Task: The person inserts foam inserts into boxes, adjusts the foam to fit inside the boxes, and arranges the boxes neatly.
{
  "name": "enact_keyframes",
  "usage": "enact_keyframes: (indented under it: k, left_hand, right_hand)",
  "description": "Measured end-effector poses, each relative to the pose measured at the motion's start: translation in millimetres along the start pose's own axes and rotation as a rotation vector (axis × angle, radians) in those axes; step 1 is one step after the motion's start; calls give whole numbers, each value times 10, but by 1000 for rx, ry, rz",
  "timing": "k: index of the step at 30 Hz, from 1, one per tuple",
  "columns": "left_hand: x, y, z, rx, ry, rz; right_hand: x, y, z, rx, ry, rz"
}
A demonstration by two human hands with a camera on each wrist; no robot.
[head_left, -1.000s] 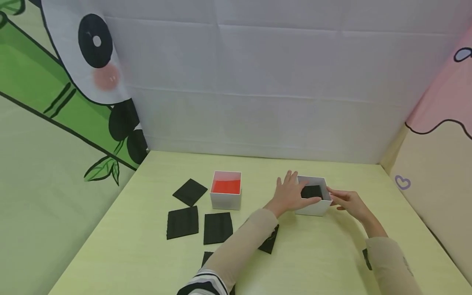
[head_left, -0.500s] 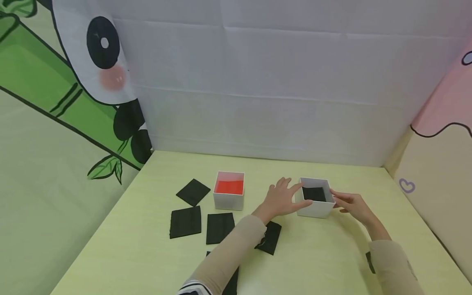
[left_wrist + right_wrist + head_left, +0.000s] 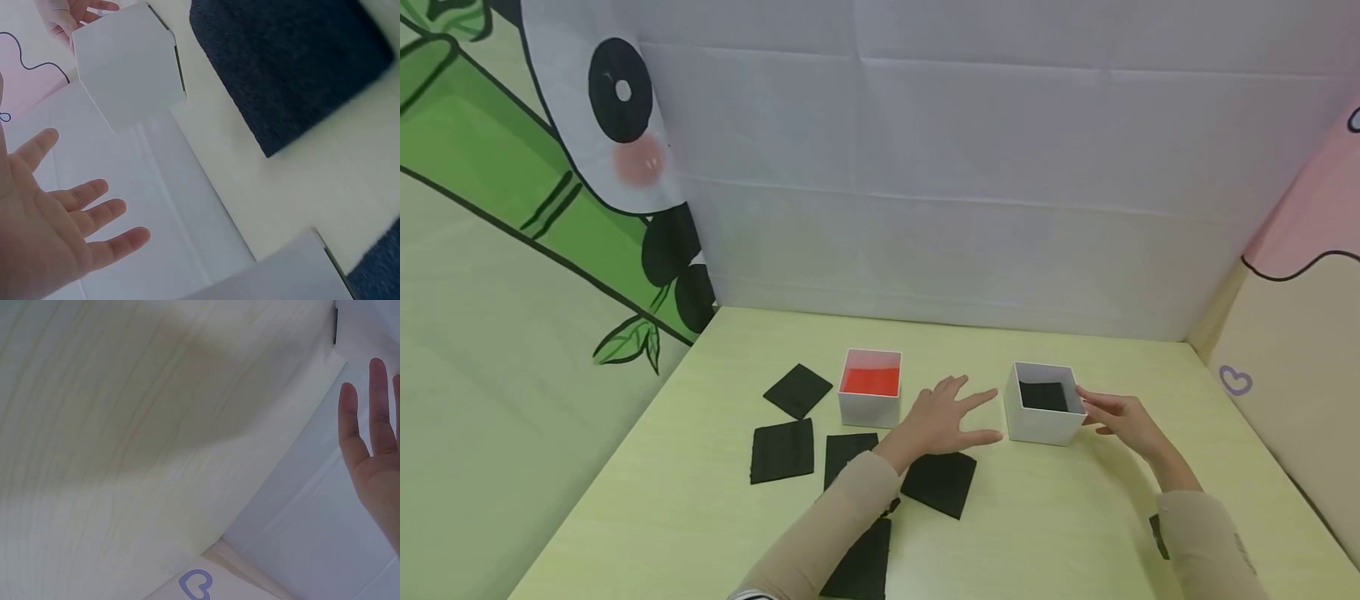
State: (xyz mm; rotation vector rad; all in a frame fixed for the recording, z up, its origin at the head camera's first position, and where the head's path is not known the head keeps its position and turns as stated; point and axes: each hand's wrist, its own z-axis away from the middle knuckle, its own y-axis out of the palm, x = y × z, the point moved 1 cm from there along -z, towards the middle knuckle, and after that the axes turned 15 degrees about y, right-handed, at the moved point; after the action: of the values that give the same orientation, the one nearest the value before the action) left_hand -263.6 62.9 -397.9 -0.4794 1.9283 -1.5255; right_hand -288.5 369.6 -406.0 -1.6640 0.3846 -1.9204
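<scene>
Left hand on the move: so the left hand (image 3: pixel 936 421) has backed off the plain white open-topped box (image 3: pixel 1047 427) it was reaching over a second ago. Now it hangs just front-right of the white open-topped box with bright red inside (image 3: pixel 870 411) (red box from here on).
Left fingers: spread wide apart, thumb out too, nothing in them.
Right hand: hasn't really budged. The right hand (image 3: pixel 1123 421) is well right of the red box, fingers fairly straight, touching the plain box's wall on the side facing away from red. Thumb's hard to make out tbh.
Plain box: upright on the pale yellow worktop (image 3: pixel 1037 525), right of the red box with a clear gap, black felt-like square (image 3: pixel 1043 396) lying inside.
Loose squares: more black felt-like squares (image 3: pixel 782 451) left, front-left, in front and front-right of the red box, one partly under the left sleeve (image 3: pixel 820 529).
Backdrop: creased white sheet (image 3: pixel 925 167) behind the red box.
</scene>
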Motion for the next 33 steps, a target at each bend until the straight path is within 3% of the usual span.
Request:
enact_keyframes:
  k: [9,13,19,27,33]
  left_hand:
    - [83,17,256,24,88,-14]
    - [142,48,330,51,94,-17]
    - [225,130,391,111,80,9]
    - [271,204,446,226,132,-79]
    - [292,289,468,300,132,-93]
  right_hand:
    - [27,-34,-27,12,-2,7]
    - [34,-59,-45,15,-11,8]
    - [12,-91,-81,30,-19,1]
    - [18,-92,-78,34,-2,-2]
    - [18,-90,-77,35,3,-1]
